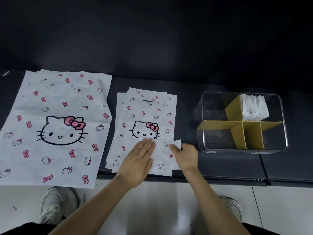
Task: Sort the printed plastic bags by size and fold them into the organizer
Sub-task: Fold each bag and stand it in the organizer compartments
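The bags are white with pink bows and black cat faces. The surface is dark. The organizer has yellow walls.

Noted left hand flat, palm down, fingers straight. Found right hand curled, pinching folded printed bag at its edge. Observed both forearms bare, extended forward.
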Demonstrator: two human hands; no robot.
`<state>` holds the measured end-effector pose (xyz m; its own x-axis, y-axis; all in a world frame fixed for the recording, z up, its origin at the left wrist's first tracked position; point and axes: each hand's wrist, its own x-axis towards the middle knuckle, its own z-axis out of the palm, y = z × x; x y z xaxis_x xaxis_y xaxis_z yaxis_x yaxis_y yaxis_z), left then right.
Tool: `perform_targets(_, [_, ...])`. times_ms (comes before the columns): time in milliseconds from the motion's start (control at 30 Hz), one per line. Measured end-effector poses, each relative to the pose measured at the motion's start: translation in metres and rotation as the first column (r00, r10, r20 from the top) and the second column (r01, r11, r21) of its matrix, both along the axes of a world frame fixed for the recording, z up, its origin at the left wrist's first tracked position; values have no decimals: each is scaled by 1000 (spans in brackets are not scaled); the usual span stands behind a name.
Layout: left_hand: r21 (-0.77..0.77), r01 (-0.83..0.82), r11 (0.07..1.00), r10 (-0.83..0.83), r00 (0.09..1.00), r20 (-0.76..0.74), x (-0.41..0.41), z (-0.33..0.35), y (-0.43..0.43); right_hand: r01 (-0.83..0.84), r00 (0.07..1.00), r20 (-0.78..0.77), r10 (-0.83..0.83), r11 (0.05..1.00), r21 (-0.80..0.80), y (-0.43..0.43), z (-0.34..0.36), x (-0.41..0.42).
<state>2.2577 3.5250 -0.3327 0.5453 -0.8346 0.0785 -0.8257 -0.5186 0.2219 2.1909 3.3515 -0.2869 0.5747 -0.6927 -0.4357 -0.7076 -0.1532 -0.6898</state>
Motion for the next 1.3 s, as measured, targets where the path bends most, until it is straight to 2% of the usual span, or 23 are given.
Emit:
perform_targets(233, [81, -45, 996, 49, 998, -41, -2, -1, 1, 12, 1000, 11, -12, 1000, 17, 1, 4, 0])
perform_targets(267, [80, -45, 996, 49, 998, -41, -2, -1, 1, 0, 1000, -3, -1, 998, -58, 5, 8, -1])
perform_targets(300, [76, -43, 996, 46, 998, -44, -2, -1, 0, -47, 998, -57, 33, 962, -271, 9, 8, -4])
perform_targets(333, [67, -37, 997, 41, 998, -53, -2, -1, 0, -137, 990, -108, 94, 843, -521, 14, 6, -9])
perform_targets(367, [52, -30, 998, 34, 998, -61, -2, -1, 0, -254, 967, -157, 201, 695, -673, 21, 1, -15])
perform_targets(400, [39, -25, 999, 27, 998, -64, -2, -1, 0, -372, 917, -195, 349, 569, -733, 26, -7, -20])
perform_targets(433, [36, -21, 999, 23, 998, -60, -2, -1, 0, -485, 845, -244, 475, 490, -724, 30, -14, -27])
perform_targets(467, [45, -21, 999, 24, 998, -52, -2, -2, 0, -564, 788, -288, 545, 450, -692, 31, -23, -35])
perform_targets(500, [55, -31, 998, 34, 998, -45, -1, -2, 1, -613, 760, -326, 562, 453, -648, 29, -29, -42])
perform_targets(667, [121, -86, 989, 86, 996, 2, -2, -2, 1, -655, 754, -429, 497, 532, -536, 11, -26, -63])
perform_targets(800, [137, -88, 987, 86, 996, 20, -3, -4, 1, -475, 880, -261, 397, 732, -489, 9, -1, -32])
perform_targets(867, [155, -90, 984, 87, 996, 27, -3, -3, 1, -415, 908, -200, 369, 720, -556, 4, 2, -19])
perform_targets(933, [151, -81, 985, 78, 997, 26, -2, -2, 2, -460, 886, -226, 406, 702, -544, -3, 4, -8])
perform_targets(1000, [128, -47, 991, 44, 999, 24, 1, -1, 2, -544, 838, -295, 458, 743, -391, -10, 9, -2])
perform_targets(1067, [105, 15, 994, -19, 999, 40, 7, 0, 2, -545, 825, -330, 459, 801, -248, -15, 18, 5])
perform_targets(1200, [74, 155, 985, -161, 984, 73, 22, 1, 5, -613, 762, -387, 519, 772, -170, -17, 31, 7])
perform_targets(1233, [63, 177, 982, -182, 980, 81, 26, 3, 5, -587, 779, -343, 525, 803, -105, -17, 30, 4])
perform_targets(1300, [22, 195, 981, -196, 977, 86, 29, 11, 3, -405, 891, -166, 422, 905, 126, -15, 31, -6])
